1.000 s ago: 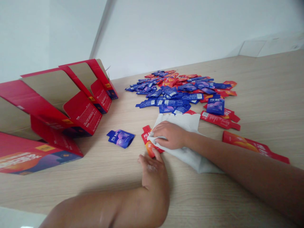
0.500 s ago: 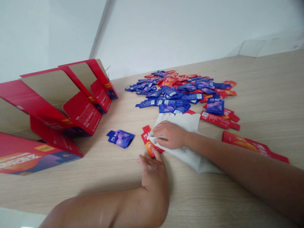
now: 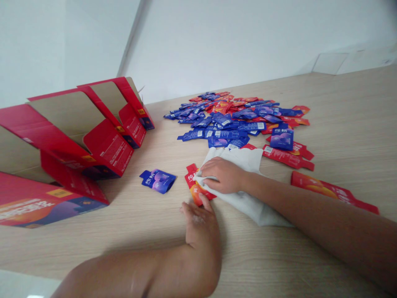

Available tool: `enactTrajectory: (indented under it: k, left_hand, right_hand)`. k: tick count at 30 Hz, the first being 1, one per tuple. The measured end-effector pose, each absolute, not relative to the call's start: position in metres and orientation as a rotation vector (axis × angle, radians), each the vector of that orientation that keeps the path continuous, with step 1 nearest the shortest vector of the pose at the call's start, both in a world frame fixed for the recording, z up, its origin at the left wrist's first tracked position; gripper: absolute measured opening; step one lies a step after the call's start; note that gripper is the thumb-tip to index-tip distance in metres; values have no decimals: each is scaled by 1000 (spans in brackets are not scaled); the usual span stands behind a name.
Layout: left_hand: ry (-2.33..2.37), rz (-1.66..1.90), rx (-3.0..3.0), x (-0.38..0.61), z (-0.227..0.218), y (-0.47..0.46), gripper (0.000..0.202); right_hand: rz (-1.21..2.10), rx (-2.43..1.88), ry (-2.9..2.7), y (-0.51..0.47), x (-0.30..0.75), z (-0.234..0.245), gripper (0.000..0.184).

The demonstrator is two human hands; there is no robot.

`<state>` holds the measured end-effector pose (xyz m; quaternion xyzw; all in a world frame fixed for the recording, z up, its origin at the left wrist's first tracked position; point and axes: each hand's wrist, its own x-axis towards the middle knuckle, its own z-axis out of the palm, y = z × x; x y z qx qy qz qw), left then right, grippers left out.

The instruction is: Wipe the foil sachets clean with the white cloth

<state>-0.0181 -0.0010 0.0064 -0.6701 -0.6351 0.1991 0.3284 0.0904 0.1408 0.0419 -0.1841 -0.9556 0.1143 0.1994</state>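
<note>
Flat on the table lies a red and orange pouch [image 3: 195,191], its right part covered by a white cloth [image 3: 248,159]. My right hand [image 3: 221,176] is closed on a bunched fold of that cloth and presses it against the pouch. At the pouch's lower edge, my left hand [image 3: 200,217] rests with its fingers apart, a fingertip touching the pouch. To the left lies a single blue pouch [image 3: 159,181], apart from both hands. The cloth spreads under my right forearm and reaches the near side of the pouch heap.
A heap of blue and red pouches [image 3: 229,118] lies farther back. Several open red cartons [image 3: 108,145] stand in a row at the left. Another red pouch [image 3: 331,192] lies beyond my right forearm. A white wall [image 3: 248,41] borders the wooden table [image 3: 350,124].
My right hand has shifted very slightly with the cloth's edge, baring a little more of the red pouch. My left hand stays in place.
</note>
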Motion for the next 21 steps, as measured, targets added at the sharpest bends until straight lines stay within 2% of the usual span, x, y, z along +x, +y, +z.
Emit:
enactTrajectory:
  k: [4, 12, 21]
  left_hand:
    - [-1691, 548, -1772, -17, 9, -1, 49]
    - [-1709, 545, -1784, -16, 11, 0, 50]
    - [-1735, 504, -1798, -16, 12, 0, 50]
  right_hand:
    - [316, -443, -2682, 140, 90, 41, 16]
    - [337, -574, -2667, 142, 91, 43, 17]
    - [338, -443, -2660, 139, 89, 40, 14]
